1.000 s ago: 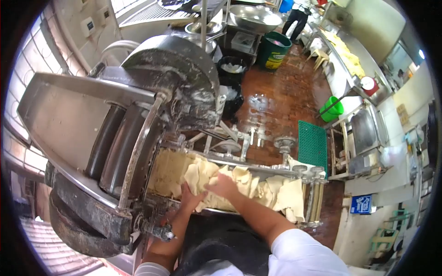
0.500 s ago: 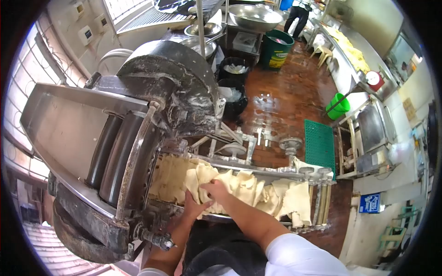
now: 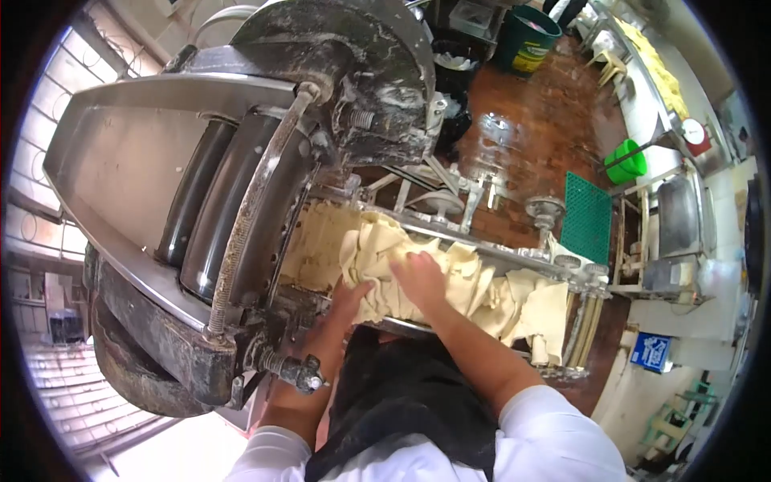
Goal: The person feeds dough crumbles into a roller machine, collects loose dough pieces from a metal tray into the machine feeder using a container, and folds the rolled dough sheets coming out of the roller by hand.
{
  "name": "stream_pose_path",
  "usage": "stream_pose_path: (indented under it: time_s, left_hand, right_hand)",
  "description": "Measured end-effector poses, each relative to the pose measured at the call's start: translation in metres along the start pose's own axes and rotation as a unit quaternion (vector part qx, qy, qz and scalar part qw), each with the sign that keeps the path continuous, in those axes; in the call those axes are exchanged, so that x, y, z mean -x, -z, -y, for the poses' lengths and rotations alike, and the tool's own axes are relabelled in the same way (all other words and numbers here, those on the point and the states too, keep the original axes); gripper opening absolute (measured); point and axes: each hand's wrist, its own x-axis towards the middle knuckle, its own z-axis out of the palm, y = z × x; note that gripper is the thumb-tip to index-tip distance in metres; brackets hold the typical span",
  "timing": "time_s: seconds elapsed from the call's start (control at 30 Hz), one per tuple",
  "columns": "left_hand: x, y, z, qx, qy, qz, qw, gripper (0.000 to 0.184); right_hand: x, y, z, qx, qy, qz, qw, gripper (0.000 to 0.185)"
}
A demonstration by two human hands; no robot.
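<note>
Pale dough sheets [image 3: 462,277] lie folded and bunched along a narrow conveyor tray beside a roller machine. At the left end of the pile, my left hand [image 3: 350,299] presses the near side of the dough, thumb apart from the fingers. My right hand [image 3: 420,279] rests on top of the folds, its fingers curled into the dough and partly hidden. To the left stand the machine's dark steel rollers [image 3: 221,213], under a rusty threaded bar.
The metal hopper [image 3: 144,177] and a bolt end [image 3: 309,374] jut out at the left. Beyond the conveyor are a green mat [image 3: 586,218], a green bucket [image 3: 626,163], a dark green bin [image 3: 526,40] and a scale [image 3: 694,135]. A person's legs show at the top.
The camera view has shifted, so the machine and conveyor appear higher. My hands remain on the dough, and its left end looks more bunched, with my right hand flatter over the folds.
</note>
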Motion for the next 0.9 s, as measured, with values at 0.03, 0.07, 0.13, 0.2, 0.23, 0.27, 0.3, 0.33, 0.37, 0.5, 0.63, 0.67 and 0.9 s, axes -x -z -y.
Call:
stream_pose_path:
  time_s: [0.03,0.07,0.13,0.2,0.23,0.27,0.3,0.33,0.37,0.5,0.63,0.67,0.9]
  left_hand:
    - [-0.009,0.009,0.016,-0.002,-0.014,0.016,1.000,0.059]
    - [-0.010,0.011,0.020,0.003,-0.009,0.009,1.000,0.059]
    - [-0.012,0.012,0.025,0.010,0.000,-0.001,1.000,0.059]
    - [-0.013,0.011,0.028,0.036,-0.004,-0.028,0.999,0.055]
    - [-0.014,0.010,0.029,0.047,-0.005,-0.039,0.998,0.053]
    - [-0.016,0.011,0.029,0.078,0.017,-0.024,0.997,0.051]
    - [-0.018,0.017,0.027,0.110,0.038,-0.010,0.993,0.048]
    - [-0.021,0.021,0.025,0.142,0.059,0.003,0.988,0.046]
    - [-0.020,0.023,0.017,0.158,0.082,0.020,0.984,0.045]
    - [-0.019,0.026,0.004,0.168,0.126,0.060,0.976,0.041]
    - [-0.007,-0.005,-0.010,0.137,0.157,0.055,0.977,0.040]
    - [-0.007,-0.011,-0.004,0.141,0.147,0.055,0.977,0.040]
    - [0.012,-0.056,-0.008,0.143,0.138,0.076,0.977,0.046]
  right_hand:
    - [0.006,-0.007,-0.013,-0.012,-0.003,-0.024,1.000,0.065]
    - [0.012,-0.016,-0.025,-0.025,-0.007,-0.048,0.998,0.065]
    - [0.013,-0.027,-0.034,-0.104,-0.045,-0.048,0.992,0.067]
    - [0.004,-0.028,-0.026,-0.229,-0.108,0.014,0.967,0.072]
    - [0.000,-0.027,-0.019,-0.285,-0.141,0.047,0.947,0.076]
    - [-0.004,-0.021,0.000,-0.335,-0.168,0.088,0.923,0.082]
    - [-0.008,-0.015,0.018,-0.383,-0.192,0.129,0.894,0.089]
    - [-0.010,-0.007,0.034,-0.413,-0.196,0.138,0.879,0.089]
    - [-0.009,-0.001,0.049,-0.442,-0.202,0.150,0.861,0.089]
    - [-0.011,0.008,0.054,-0.532,-0.260,0.197,0.781,0.072]
    - [-0.013,0.016,0.038,-0.568,-0.281,0.232,0.738,0.062]
    - [-0.012,0.016,0.032,-0.566,-0.276,0.222,0.744,0.061]
    - [-0.002,0.038,-0.004,-0.573,-0.254,0.224,0.746,0.063]
